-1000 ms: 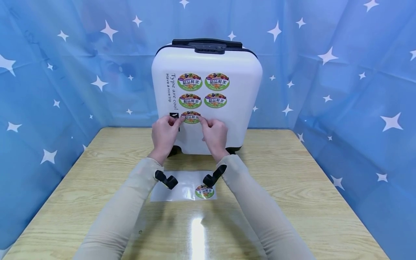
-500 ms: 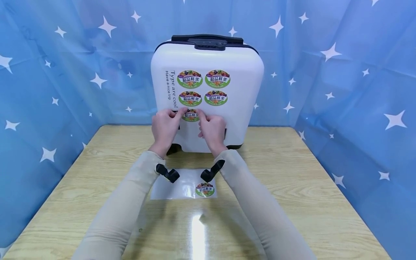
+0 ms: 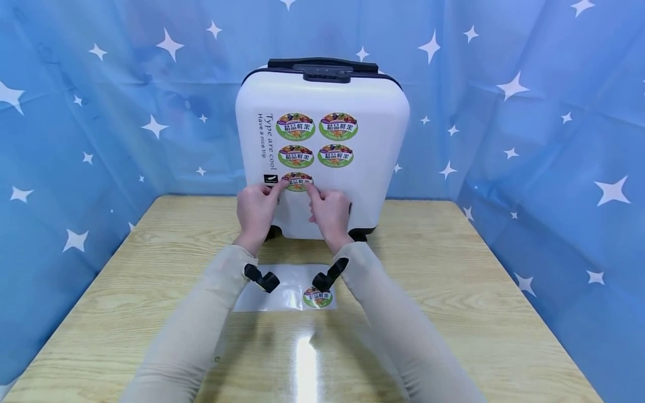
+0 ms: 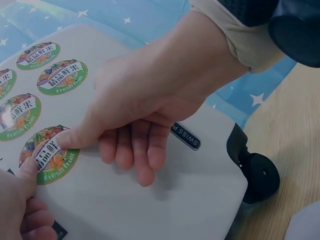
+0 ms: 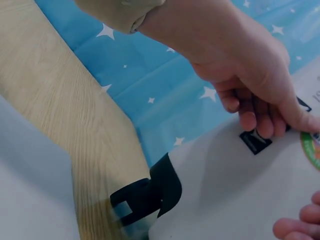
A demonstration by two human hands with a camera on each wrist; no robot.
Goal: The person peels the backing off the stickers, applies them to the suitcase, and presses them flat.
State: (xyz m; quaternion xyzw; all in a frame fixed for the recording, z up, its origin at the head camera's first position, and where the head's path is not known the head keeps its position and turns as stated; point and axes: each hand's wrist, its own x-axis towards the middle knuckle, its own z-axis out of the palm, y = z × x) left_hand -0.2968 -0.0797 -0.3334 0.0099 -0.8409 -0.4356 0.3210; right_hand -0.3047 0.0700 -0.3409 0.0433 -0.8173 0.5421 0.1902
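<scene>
A white suitcase [image 3: 373, 145] stands upright on the table. An oval fruit sticker [image 3: 298, 180] is on its front, lowest in the left column. The left hand [image 3: 256, 211] presses its thumb on the sticker's left side, and the right hand [image 3: 330, 212] presses its thumb on the lower right part. In the left wrist view both thumbs lie on the sticker [image 4: 61, 165], with the right hand's other fingers [image 4: 141, 145] loosely bent and holding nothing. The left hand [image 5: 250, 70] shows the same in the right wrist view, beside a black printed logo [image 5: 255, 143].
Several more oval stickers [image 3: 295, 127] sit above in two columns. A backing sheet [image 3: 284, 294] with one sticker [image 3: 318, 298] lies on the wooden table [image 3: 443, 291] between the forearms. Black wheels [image 4: 260, 175] are under the suitcase. A blue star curtain [image 3: 529, 140] surrounds the table.
The right thumb has shifted left from the sticker's right edge onto its face. Both thumbs went up to its upper part, then back down. The head view tilted slightly and returned.
</scene>
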